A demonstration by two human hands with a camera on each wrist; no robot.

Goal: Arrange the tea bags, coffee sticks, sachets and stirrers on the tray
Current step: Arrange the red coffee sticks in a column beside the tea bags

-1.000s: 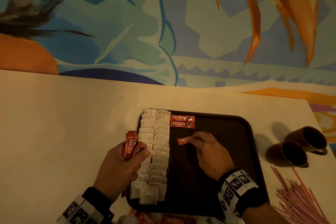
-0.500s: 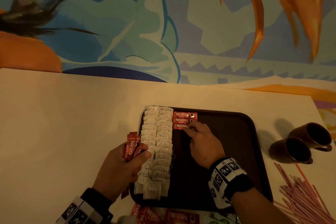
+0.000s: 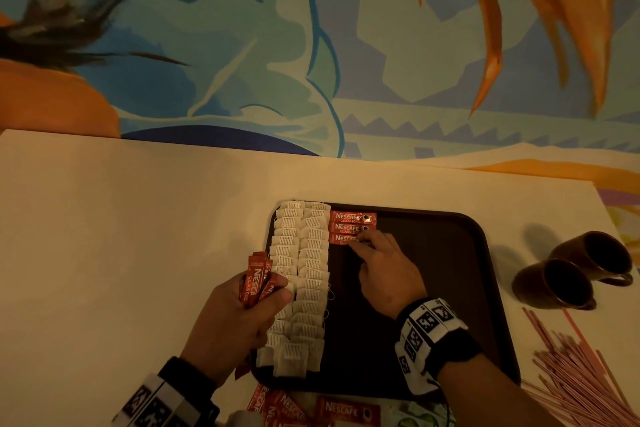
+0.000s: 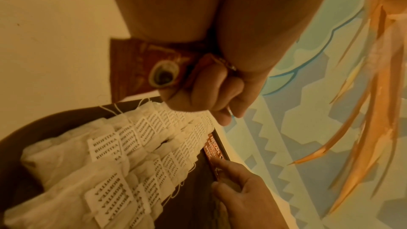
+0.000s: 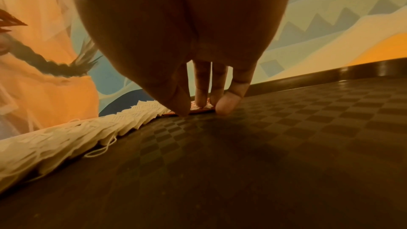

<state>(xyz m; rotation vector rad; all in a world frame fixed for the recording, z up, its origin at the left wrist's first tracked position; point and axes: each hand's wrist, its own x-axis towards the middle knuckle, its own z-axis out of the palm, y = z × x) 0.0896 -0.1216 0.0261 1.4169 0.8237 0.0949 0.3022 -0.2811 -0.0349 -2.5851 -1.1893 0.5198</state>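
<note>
A dark brown tray [image 3: 450,253] lies on the pale table. Two overlapping columns of white tea bags [image 3: 304,274] fill its left side. Beside them at the top lie three red coffee sticks [image 3: 349,227], one under the other. My right hand [image 3: 360,242] presses straight fingertips [image 5: 226,104] on the lowest coffee stick [image 5: 201,110]. My left hand [image 3: 249,305] hovers at the tray's left edge and grips a bundle of red coffee sticks [image 3: 255,279], also seen in the left wrist view as a coffee stick bundle [image 4: 141,69].
Two dark mugs [image 3: 575,270] lie on their sides right of the tray. A heap of pink stirrers [image 3: 581,371] is at the lower right. More coffee sticks [image 3: 346,411] and a green sachet [image 3: 415,419] lie in front of the tray. A painted wall stands behind the table.
My right hand carried one coffee stick up the tray and laid it under the other two, where its fingertips now press it. The left hand has barely moved.
</note>
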